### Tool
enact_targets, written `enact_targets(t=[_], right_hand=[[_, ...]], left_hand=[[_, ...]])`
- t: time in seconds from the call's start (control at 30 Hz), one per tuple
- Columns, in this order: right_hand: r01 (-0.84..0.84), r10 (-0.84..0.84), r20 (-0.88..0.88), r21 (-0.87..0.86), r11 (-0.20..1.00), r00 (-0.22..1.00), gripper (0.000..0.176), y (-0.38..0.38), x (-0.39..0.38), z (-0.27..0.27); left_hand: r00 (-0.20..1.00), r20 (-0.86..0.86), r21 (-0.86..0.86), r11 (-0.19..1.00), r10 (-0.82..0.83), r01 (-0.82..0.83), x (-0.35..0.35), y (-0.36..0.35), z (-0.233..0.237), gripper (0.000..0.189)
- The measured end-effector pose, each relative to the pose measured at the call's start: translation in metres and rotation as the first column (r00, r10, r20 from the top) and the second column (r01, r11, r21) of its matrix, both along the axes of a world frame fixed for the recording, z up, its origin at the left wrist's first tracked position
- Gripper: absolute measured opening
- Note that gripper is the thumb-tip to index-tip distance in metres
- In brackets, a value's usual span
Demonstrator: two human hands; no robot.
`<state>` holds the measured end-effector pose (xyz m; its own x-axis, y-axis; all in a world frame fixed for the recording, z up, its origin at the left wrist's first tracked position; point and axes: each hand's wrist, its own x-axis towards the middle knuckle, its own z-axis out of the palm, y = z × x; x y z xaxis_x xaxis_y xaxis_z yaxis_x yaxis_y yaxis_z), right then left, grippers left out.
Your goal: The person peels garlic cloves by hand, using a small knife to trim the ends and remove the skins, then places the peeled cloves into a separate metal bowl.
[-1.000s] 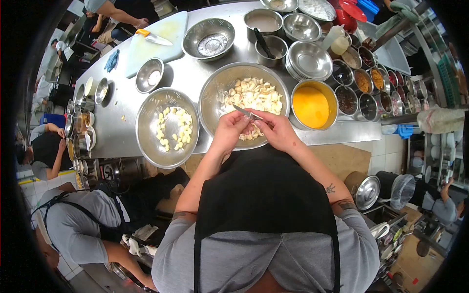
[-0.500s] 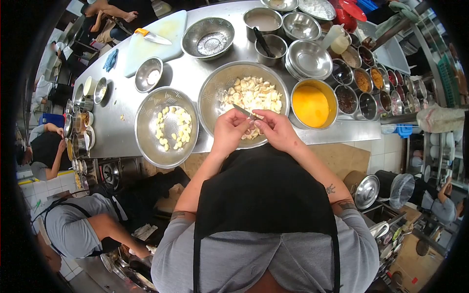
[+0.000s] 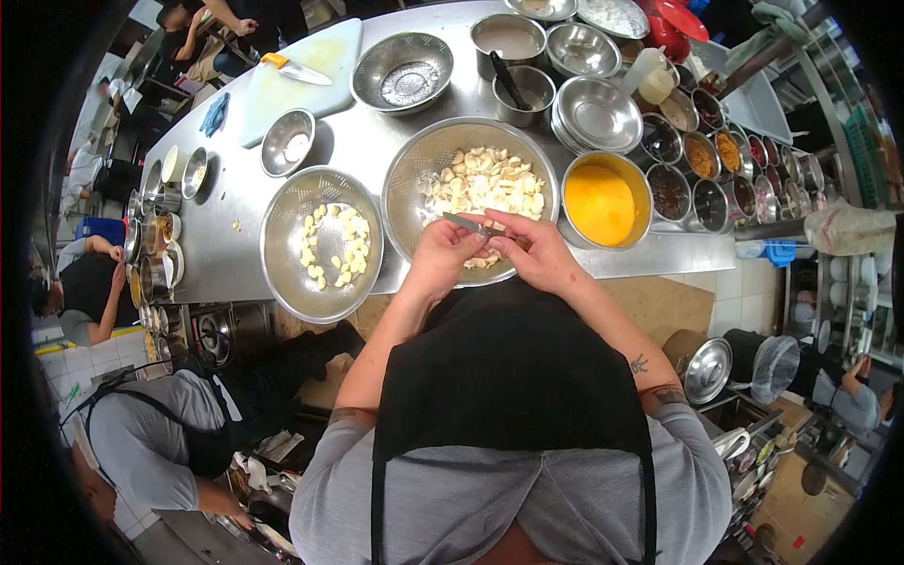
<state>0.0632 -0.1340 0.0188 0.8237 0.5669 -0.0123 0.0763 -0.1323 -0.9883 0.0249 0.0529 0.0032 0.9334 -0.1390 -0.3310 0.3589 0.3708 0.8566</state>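
My right hand (image 3: 539, 254) is closed on a small knife (image 3: 463, 223), its blade pointing left across the fingertips of my left hand (image 3: 443, 252). My left fingers are pinched together against the right fingertips; whatever small piece they hold is hidden. Both hands are over the near side of a large perforated steel bowl (image 3: 403, 202) heaped with unpeeled garlic cloves (image 3: 494, 179). To its left stands a second perforated bowl (image 3: 279, 259), with peeled garlic cloves (image 3: 350, 231) scattered over its bottom.
A pot of orange-yellow liquid (image 3: 603, 207) stands right of the garlic bowl. Behind are an empty colander (image 3: 405, 99), stacked steel bowls (image 3: 598, 113) and a cutting board (image 3: 259, 108) bearing an orange-handled knife (image 3: 297, 70). A co-worker (image 3: 151, 433) bends at lower left.
The knife blade has shifted slightly left and flattened, with more of its side showing. My hands stay over the bowl. The co-worker at lower left has moved an arm downward.
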Motion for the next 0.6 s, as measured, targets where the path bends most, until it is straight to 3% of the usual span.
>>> enact_targets(t=[0.07,0.23,0.33,0.4,0.5,0.53,0.6], right_hand=[[-0.007,0.006,-0.037,-0.041,0.999,0.999,0.036,-0.001,0.001,0.002],[0.017,-0.018,0.02,0.045,0.999,1.0,0.035,0.001,0.0,-0.013],[0.045,-0.021,-0.13,0.184,0.982,0.991,0.031,0.002,-0.004,-0.015],[0.059,-0.027,-0.176,0.179,0.982,0.984,0.027,0.0,-0.006,-0.019],[0.102,-0.057,-0.229,0.19,0.977,0.972,0.021,0.004,-0.008,-0.039],[0.088,-0.067,-0.171,0.123,0.988,0.983,0.022,0.003,-0.007,-0.036],[0.06,-0.027,-0.185,0.173,0.983,0.982,0.014,0.001,-0.005,-0.039]], left_hand=[[1.0,0.029,0.15,0.989,-0.004,0.0,0.001,-0.003,0.007,0.019],[0.996,0.05,0.305,0.949,0.074,-0.086,-0.003,-0.013,0.008,0.013],[0.986,0.1,0.327,0.932,0.133,-0.159,-0.004,-0.024,0.006,0.007],[0.986,0.098,0.344,0.925,0.135,-0.161,-0.008,-0.027,0.001,0.007],[0.983,0.175,0.631,0.761,0.051,-0.152,-0.012,-0.026,-0.006,0.003],[0.973,0.198,0.573,0.792,0.116,-0.211,-0.013,-0.031,-0.005,0.006],[0.951,0.255,0.456,0.846,0.175,-0.278,-0.013,-0.034,-0.016,0.011]])
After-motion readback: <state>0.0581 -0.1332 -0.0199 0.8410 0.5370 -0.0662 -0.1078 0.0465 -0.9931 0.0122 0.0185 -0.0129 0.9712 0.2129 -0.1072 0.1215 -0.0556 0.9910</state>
